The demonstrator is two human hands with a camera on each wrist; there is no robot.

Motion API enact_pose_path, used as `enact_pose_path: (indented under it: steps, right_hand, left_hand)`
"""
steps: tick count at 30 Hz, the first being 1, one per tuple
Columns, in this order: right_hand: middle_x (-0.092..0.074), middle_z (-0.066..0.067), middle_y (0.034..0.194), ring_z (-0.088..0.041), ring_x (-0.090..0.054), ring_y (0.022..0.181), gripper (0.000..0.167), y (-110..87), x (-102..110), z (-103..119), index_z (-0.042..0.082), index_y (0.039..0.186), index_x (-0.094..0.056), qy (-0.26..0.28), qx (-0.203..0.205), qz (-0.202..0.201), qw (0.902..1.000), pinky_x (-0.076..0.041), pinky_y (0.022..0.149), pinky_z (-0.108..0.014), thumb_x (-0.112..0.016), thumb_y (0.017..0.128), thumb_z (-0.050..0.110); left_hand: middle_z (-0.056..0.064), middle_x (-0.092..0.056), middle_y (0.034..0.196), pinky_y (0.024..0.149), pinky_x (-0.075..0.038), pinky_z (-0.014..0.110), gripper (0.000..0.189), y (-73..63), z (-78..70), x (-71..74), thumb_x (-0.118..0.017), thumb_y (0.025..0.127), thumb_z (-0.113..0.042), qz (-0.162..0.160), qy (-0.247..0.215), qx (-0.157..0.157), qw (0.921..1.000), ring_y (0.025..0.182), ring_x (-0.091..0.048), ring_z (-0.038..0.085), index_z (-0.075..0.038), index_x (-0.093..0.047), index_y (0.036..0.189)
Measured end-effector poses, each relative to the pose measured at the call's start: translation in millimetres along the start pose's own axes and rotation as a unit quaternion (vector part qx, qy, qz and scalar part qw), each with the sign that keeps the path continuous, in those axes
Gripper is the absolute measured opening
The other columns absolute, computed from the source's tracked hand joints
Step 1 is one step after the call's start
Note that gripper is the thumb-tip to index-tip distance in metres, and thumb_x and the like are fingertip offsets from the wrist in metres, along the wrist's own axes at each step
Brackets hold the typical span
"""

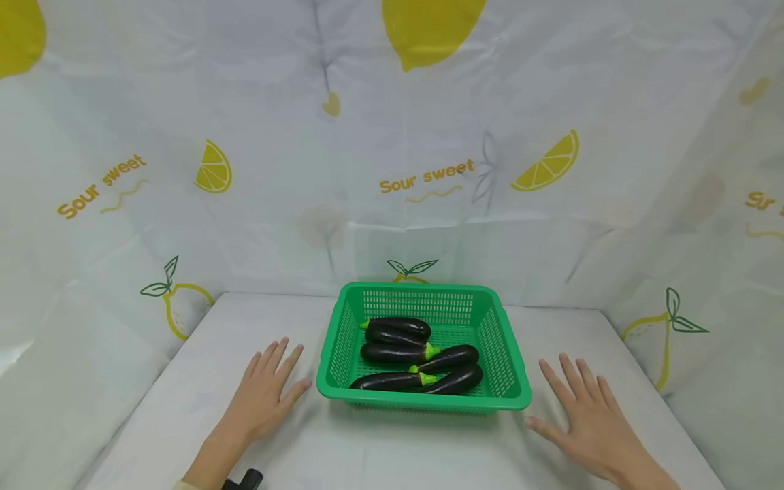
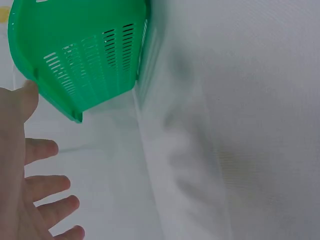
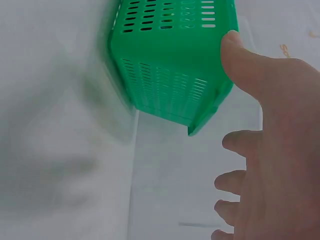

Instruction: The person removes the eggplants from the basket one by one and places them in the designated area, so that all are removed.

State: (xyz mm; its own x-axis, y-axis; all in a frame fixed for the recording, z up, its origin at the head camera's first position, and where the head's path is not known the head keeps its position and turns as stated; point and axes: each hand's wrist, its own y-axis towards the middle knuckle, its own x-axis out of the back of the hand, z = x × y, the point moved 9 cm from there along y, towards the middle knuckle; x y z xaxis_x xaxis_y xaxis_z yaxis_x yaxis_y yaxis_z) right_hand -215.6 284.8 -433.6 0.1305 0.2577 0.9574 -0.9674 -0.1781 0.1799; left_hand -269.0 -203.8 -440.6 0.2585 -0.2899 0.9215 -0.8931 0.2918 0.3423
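A green plastic basket with slotted walls stands on the white table, and several dark eggplants with bright green stems lie in it. To its left, my left hand hovers with fingers spread and straight, the thumb near the basket's side with a small gap. My right hand is likewise spread on the other side, thumb pointing toward the near right corner. Both hands hold nothing. In the wrist views, the basket's outer wall appears beyond the left thumb, and the right thumb overlaps the basket's edge.
A white sheet printed with lemons and lettering hangs behind the table and along both sides. White table surface extends around the basket. A small black object shows by the left wrist.
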Motion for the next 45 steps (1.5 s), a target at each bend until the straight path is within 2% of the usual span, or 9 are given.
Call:
enact_pose_path:
  steps: [5,10,14,19,25,29,35,41,45]
  right_hand:
    - [-0.020,-0.032,0.162,-0.050,-0.003,0.152,0.093,4.3,10,6,0.006,0.160,-0.029,0.005,0.008,-0.007,0.9999,0.010,0.117,-0.062,-0.064,0.093,0.060]
    - [-0.023,-0.029,0.162,-0.048,-0.009,0.151,0.084,10.2,26,17,0.007,0.159,-0.033,0.018,0.034,-0.034,0.9987,0.002,0.119,-0.061,-0.064,0.096,0.054]
    - [-0.029,-0.029,0.159,-0.049,-0.020,0.147,0.078,16.0,40,30,0.010,0.158,-0.035,0.041,0.060,-0.055,0.9958,-0.006,0.120,-0.060,-0.065,0.097,0.048]
    - [-0.036,-0.026,0.156,-0.050,-0.030,0.142,0.076,25.8,51,46,0.010,0.157,-0.039,0.060,0.063,-0.046,0.9951,-0.025,0.108,-0.069,-0.066,0.097,0.049]
    - [-0.043,-0.023,0.150,-0.046,-0.041,0.135,0.071,39.7,56,65,0.011,0.152,-0.047,0.050,0.078,-0.044,0.9947,-0.039,0.098,-0.070,-0.065,0.097,0.051]
    - [-0.046,-0.021,0.148,-0.044,-0.045,0.133,0.066,48.2,55,73,0.012,0.150,-0.050,0.058,0.087,-0.036,0.9939,-0.044,0.094,-0.068,-0.064,0.097,0.050]
    - [-0.048,-0.019,0.147,-0.043,-0.047,0.132,0.063,61.1,48,82,0.012,0.147,-0.054,0.083,0.094,-0.011,0.9921,-0.046,0.093,-0.066,-0.063,0.098,0.051]
    - [-0.051,-0.019,0.143,-0.043,-0.050,0.129,0.061,73.3,39,91,0.011,0.144,-0.058,0.103,0.122,0.013,0.9872,-0.049,0.092,-0.062,-0.063,0.098,0.051]
    - [-0.053,-0.017,0.140,-0.041,-0.053,0.126,0.059,80.4,30,97,0.011,0.140,-0.061,0.108,0.135,0.037,0.9843,-0.050,0.091,-0.060,-0.064,0.097,0.052]
  left_hand:
    - [0.024,-0.047,0.150,0.110,-0.031,0.062,0.057,5.0,-7.6,16.0,-0.059,0.102,-0.039,-0.061,-0.010,-0.021,0.9979,0.138,-0.043,0.044,-0.003,-0.054,0.146]
    - [0.023,-0.057,0.139,0.099,-0.044,0.061,0.047,8.7,-17.4,30.3,-0.064,0.099,-0.029,-0.131,-0.033,-0.048,0.9896,0.126,-0.055,0.043,-0.001,-0.059,0.138]
    - [0.021,-0.059,0.137,0.094,-0.047,0.060,0.044,12.2,-21.8,32.9,-0.065,0.099,-0.026,-0.150,-0.075,-0.041,0.9850,0.124,-0.057,0.041,-0.003,-0.060,0.137]
    - [0.018,-0.056,0.139,0.096,-0.047,0.061,0.045,17.0,-24.7,28.2,-0.063,0.102,-0.027,-0.125,-0.143,-0.003,0.9818,0.127,-0.055,0.039,-0.005,-0.059,0.140]
    - [0.014,-0.052,0.143,0.097,-0.048,0.058,0.048,22.1,-28.7,15.5,-0.061,0.103,-0.032,-0.084,-0.228,0.028,0.9697,0.128,-0.054,0.036,-0.007,-0.055,0.145]
    - [0.012,-0.050,0.144,0.096,-0.051,0.053,0.050,25.6,-30.3,6.4,-0.060,0.104,-0.034,-0.059,-0.281,0.045,0.9568,0.124,-0.055,0.035,-0.009,-0.053,0.147]
    - [0.012,-0.049,0.145,0.098,-0.051,0.048,0.053,29.4,-30.0,-6.5,-0.059,0.104,-0.040,-0.020,-0.335,0.083,0.9383,0.124,-0.056,0.032,-0.013,-0.050,0.149]
    - [0.012,-0.048,0.149,0.102,-0.047,0.051,0.055,32.2,-28.2,-18.7,-0.060,0.103,-0.042,0.016,-0.392,0.118,0.9120,0.129,-0.054,0.032,-0.016,-0.049,0.150]
    - [0.012,-0.046,0.153,0.104,-0.045,0.056,0.055,33.4,-26.8,-24.5,-0.061,0.102,-0.042,0.027,-0.420,0.131,0.8974,0.134,-0.050,0.036,-0.017,-0.049,0.150]
